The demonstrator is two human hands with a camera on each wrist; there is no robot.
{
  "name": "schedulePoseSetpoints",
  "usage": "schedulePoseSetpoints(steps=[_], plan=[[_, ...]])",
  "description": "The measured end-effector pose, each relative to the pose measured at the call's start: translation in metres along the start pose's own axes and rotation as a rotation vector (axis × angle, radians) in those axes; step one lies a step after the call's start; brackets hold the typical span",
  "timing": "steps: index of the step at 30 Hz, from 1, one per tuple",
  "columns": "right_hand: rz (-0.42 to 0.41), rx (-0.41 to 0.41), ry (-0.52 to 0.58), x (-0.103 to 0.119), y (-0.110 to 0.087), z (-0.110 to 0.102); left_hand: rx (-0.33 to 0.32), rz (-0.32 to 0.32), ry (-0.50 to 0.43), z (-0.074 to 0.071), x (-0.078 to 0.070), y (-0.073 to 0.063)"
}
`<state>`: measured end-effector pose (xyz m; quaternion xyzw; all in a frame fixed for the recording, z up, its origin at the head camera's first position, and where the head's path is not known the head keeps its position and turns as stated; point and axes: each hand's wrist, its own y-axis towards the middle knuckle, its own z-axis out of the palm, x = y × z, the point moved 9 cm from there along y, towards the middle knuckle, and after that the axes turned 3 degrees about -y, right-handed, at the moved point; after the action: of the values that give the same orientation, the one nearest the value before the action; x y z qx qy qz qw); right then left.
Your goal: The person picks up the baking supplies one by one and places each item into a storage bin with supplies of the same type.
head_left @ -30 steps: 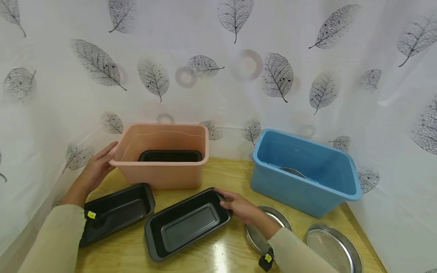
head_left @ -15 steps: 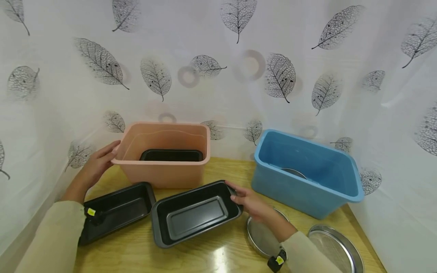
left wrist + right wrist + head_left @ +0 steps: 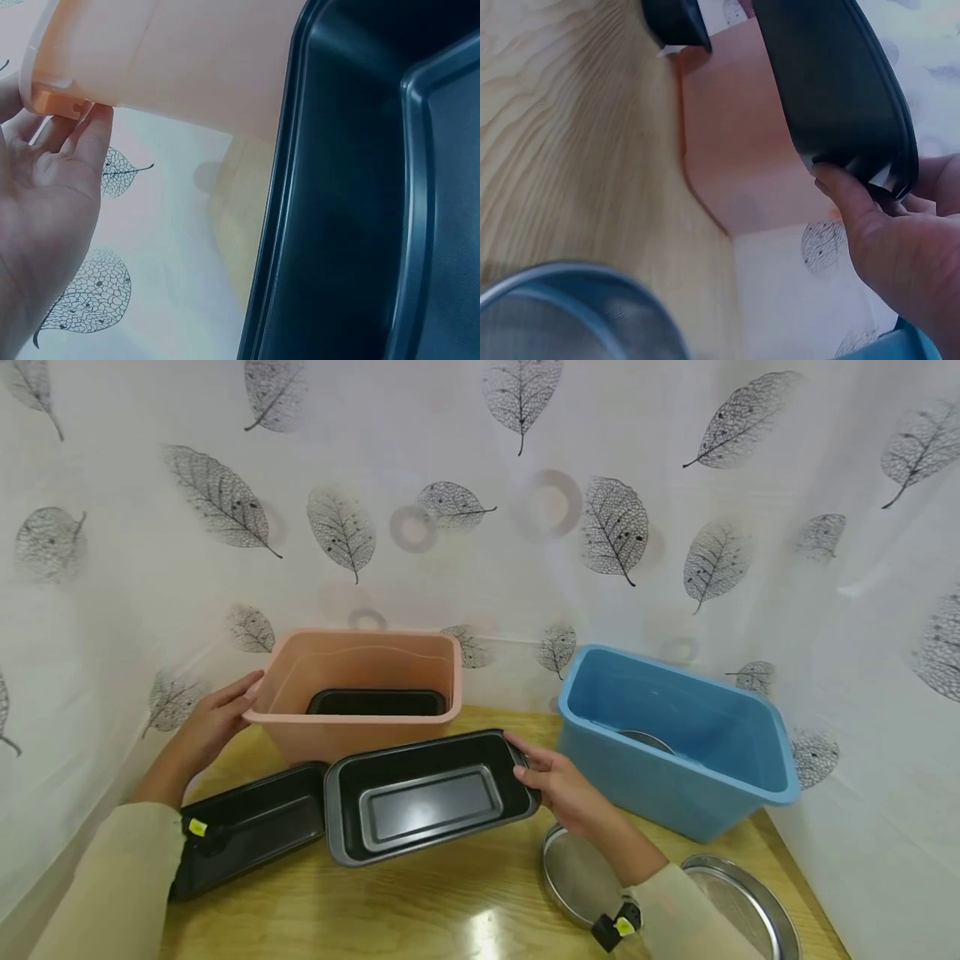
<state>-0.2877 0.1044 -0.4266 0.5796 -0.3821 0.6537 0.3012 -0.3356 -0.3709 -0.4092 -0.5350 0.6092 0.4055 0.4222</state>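
Note:
My right hand (image 3: 558,785) pinches the right end of a black loaf pan (image 3: 431,806), fingers and thumb about its rim. The pan hangs over the table, tilted, in front of the pink bin (image 3: 352,735). In the right wrist view the pan's dark outer side (image 3: 840,90) shows, with the table well below. My left hand (image 3: 213,727) holds the pink bin's left rim, its fingertips hooked under the lip (image 3: 56,103) in the left wrist view. Another black loaf pan (image 3: 262,831) lies on the table beneath my left forearm, partly covered by it. A dark pan (image 3: 375,702) sits inside the pink bin.
At the right stands a blue bin (image 3: 675,785) with a round metal item (image 3: 645,740) inside. Two round mesh sieves (image 3: 577,877) (image 3: 731,902) lie on the table near my right forearm. A leaf-patterned white curtain (image 3: 465,568) closes off the back and sides.
The loaf pan in my right hand has risen off the table and moved toward the pink bin, its inside now tilted more toward me. My left hand has stayed on the bin's rim.

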Motion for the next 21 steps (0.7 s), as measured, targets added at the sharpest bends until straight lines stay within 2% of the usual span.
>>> schedulePoseSetpoints(steps=[7, 12, 18, 21], plan=[[-0.014, -0.039, 0.04, 0.02, 0.007, 0.006, 0.007, 0.005, -0.042, 0.001, -0.001, -0.002], [-0.027, -0.037, 0.054, 0.036, 0.016, 0.013, 0.028, 0.006, -0.055, 0.003, -0.003, -0.004], [-0.06, -0.066, 0.047, 0.055, 0.032, 0.017, 0.045, 0.012, -0.128, 0.003, -0.006, -0.005], [-0.072, -0.08, 0.035, 0.063, 0.04, 0.018, 0.045, 0.012, -0.09, 0.003, -0.007, -0.005]])
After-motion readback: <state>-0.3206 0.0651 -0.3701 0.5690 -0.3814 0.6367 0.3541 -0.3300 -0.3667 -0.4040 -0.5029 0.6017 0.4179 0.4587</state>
